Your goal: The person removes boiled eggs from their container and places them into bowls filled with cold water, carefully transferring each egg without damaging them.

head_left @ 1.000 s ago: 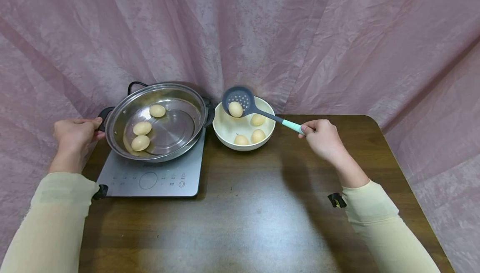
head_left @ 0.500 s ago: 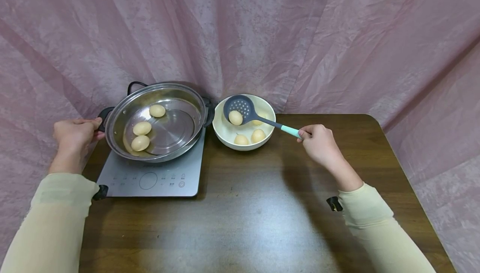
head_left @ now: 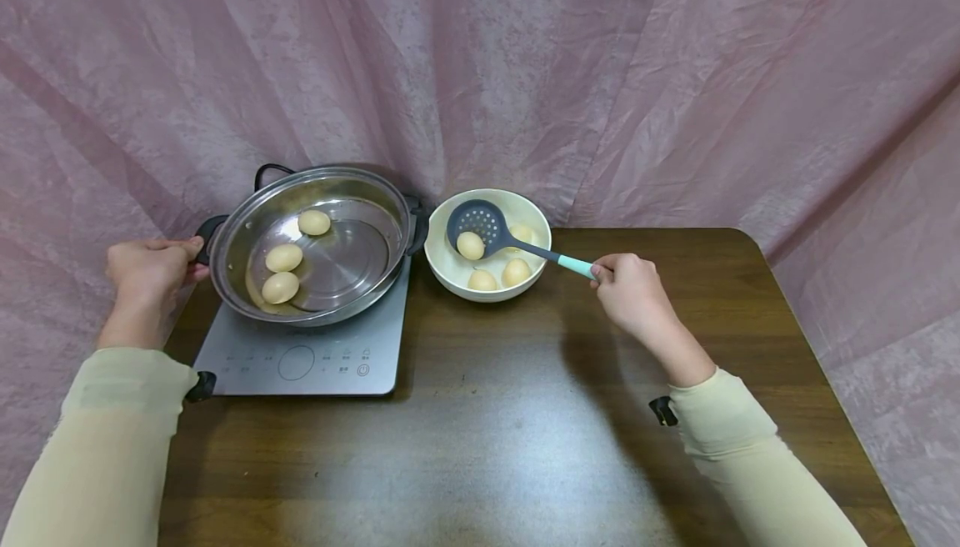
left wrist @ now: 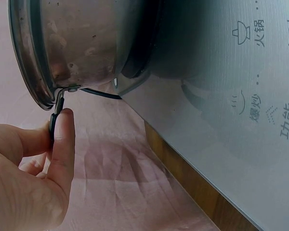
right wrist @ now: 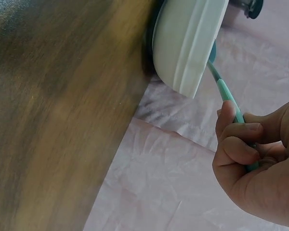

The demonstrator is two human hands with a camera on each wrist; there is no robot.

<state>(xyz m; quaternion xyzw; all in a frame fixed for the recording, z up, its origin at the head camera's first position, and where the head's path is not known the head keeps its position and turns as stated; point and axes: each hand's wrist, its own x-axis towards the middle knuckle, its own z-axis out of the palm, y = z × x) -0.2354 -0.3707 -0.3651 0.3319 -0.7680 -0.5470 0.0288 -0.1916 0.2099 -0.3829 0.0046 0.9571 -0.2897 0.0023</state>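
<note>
My left hand (head_left: 153, 270) pinches the black side handle (head_left: 211, 237) of a wide steel pot (head_left: 352, 259). Three eggs lie in the pot, the nearest egg (head_left: 281, 288) by its front wall. With my right hand (head_left: 632, 290) I grip the mint-green handle (head_left: 575, 265) of a slotted skimmer. Its dark grey perforated head (head_left: 480, 218) is inside the white bowl (head_left: 450, 278), with one egg (head_left: 470, 246) resting in it. More eggs lie in the bowl, including a front egg (head_left: 516, 272); one is partly hidden by the skimmer's neck. In the right wrist view the bowl's outside (right wrist: 183, 43) hides the skimmer's head.
Under the pot sits a grey induction cooker (head_left: 337, 372) with a touch panel at its front. The pot's other handle (head_left: 420, 226) comes close to the bowl. A wooden table (head_left: 480, 447) carries everything, and a pink curtain (head_left: 525, 72) hangs behind it.
My right hand has come slightly left and down, and the skimmer's head with its egg has sunk from over the bowl's rim into the bowl. My left hand and the pot have stayed put.
</note>
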